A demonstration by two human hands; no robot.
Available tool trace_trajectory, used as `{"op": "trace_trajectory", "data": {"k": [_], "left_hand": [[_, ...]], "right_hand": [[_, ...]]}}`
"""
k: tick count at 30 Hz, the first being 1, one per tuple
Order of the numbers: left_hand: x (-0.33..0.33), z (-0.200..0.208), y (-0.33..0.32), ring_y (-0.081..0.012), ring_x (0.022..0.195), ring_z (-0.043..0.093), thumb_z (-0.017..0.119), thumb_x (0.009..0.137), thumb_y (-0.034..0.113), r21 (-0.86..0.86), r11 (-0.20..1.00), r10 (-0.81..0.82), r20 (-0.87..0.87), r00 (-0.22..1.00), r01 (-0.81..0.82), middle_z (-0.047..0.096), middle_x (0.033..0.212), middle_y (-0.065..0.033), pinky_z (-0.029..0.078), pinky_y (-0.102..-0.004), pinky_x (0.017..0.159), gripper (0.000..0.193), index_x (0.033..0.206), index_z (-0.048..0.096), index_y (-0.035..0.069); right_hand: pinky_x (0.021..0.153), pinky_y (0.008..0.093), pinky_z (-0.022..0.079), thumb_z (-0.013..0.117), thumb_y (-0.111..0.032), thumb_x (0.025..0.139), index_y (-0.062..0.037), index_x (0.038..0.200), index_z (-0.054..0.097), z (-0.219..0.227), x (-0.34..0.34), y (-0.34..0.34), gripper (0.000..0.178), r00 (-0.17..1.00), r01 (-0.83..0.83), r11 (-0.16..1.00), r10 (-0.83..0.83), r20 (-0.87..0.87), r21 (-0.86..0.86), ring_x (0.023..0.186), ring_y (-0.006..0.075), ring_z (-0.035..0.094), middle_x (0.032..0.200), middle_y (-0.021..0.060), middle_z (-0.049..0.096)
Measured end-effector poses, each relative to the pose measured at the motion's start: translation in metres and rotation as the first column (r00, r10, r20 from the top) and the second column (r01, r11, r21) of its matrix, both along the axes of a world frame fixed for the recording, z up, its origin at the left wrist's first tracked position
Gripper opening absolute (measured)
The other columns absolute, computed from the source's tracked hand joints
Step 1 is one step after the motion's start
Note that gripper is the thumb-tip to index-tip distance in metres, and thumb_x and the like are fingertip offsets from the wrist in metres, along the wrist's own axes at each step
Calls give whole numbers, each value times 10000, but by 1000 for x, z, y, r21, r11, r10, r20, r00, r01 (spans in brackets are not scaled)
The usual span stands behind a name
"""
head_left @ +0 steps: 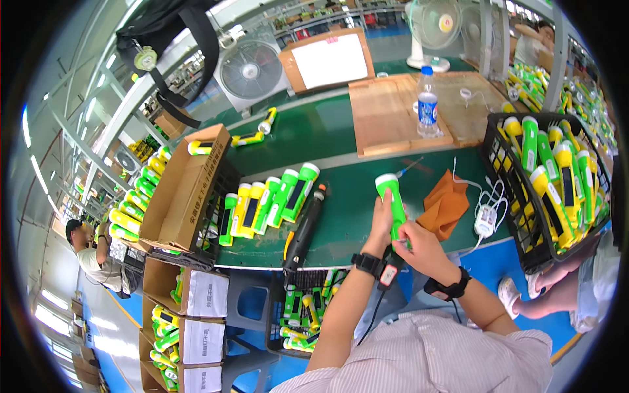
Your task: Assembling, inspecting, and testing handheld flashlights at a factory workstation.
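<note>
A green flashlight (397, 211) with a white head stands tilted over the front of the green bench, head pointing away from me. My left hand (381, 219) is wrapped round its body from the left. At its tail end my right hand (419, 245) is closed, fingers pinched against the flashlight; whether a small part is also between them is hidden. Just beyond the head lies a thin tool with a blue part (407, 169). An orange cloth (444, 204) and a white cable with a small box (486, 219) lie to the right.
Left on the bench are a row of yellow and green flashlights (267, 204) and a black power screwdriver (305, 229). A black crate (517, 226) of flashlights stands right, a cardboard box (171, 219) left. A water bottle (427, 105) stands on a wooden board (380, 121).
</note>
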State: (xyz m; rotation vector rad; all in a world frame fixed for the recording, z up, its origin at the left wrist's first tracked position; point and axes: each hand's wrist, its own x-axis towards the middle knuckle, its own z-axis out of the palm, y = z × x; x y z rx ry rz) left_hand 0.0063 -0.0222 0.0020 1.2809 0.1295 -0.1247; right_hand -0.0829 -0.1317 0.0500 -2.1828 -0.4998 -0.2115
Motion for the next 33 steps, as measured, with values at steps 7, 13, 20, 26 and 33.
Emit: {"op": "trace_trajectory", "data": {"k": [7,13,20,26,33], "left_hand": [[-9,16,5,-170,571,533,384,912,348,-166,986,-20,65,998,31,514,798,-94,483,-317,490,293,996,346,69],[-18,10,1,-166,604,537,377,917,302,-184,983,16,147,989,11,511,815,-101,485,-310,509,257,1006,341,64],[-22,-2,2,-172,593,550,400,906,233,-130,989,-36,267,963,73,513,812,-105,481,-302,488,220,1013,341,50],[-25,2,5,-169,570,531,404,906,273,-171,981,-66,179,982,97,503,796,-94,477,-298,496,234,1017,341,76],[-22,3,8,-187,677,549,398,903,263,-249,964,-64,127,990,94,529,898,-109,490,-321,605,274,1090,359,67]], "right_hand": [[420,267,341,574,-112,714,-143,848,572,-50,-33,-42,138,808,-139,930,304,504,-339,490,131,436,625,-2,420],[414,265,330,596,-123,687,-146,852,594,-66,-32,-43,167,796,-139,925,316,515,-352,487,137,437,607,-8,421],[470,328,387,614,-171,744,-71,762,552,-17,9,-7,119,925,128,992,-114,362,-13,552,228,505,590,77,464],[602,411,435,538,-278,810,-24,849,526,22,129,-63,257,976,213,971,-205,79,-112,746,331,581,776,162,587],[651,423,484,480,-123,781,-43,1029,498,-37,188,-123,261,858,500,604,-442,262,-620,816,316,605,840,156,611]]}}
